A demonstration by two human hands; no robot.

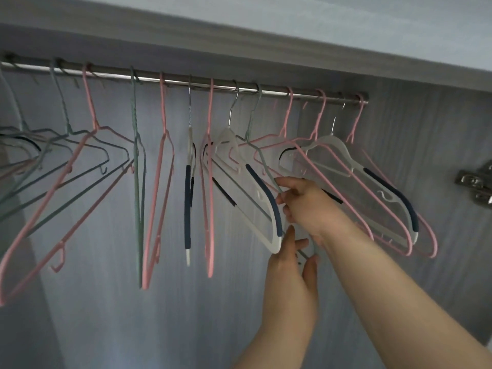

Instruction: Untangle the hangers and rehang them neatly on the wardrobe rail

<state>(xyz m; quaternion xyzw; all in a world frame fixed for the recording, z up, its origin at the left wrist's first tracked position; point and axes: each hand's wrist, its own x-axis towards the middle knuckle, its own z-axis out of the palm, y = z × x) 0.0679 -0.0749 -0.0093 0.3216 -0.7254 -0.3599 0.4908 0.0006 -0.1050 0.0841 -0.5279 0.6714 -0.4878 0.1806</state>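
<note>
A metal wardrobe rail [202, 84] runs across the top with several hangers hooked on it: pink wire ones [157, 198], grey-green wire ones [137, 182] and white plastic ones with dark blue grips [263, 193]. Right of the middle the hangers overlap and cross each other. My right hand [306, 206] pinches the sloping arm of a grey-green wire hanger [267, 169] there, just right of a white hanger. My left hand [292, 262] is right below it, fingers closing around the lower end of the same grey-green hanger. That hanger's bottom part is hidden behind my hands.
The wardrobe's grey wood-grain back panel [239, 302] is behind everything and a shelf [266, 35] sits above the rail. A metal door hinge [476, 182] is fixed on the right wall. More hangers bunch together at the far left [32, 155].
</note>
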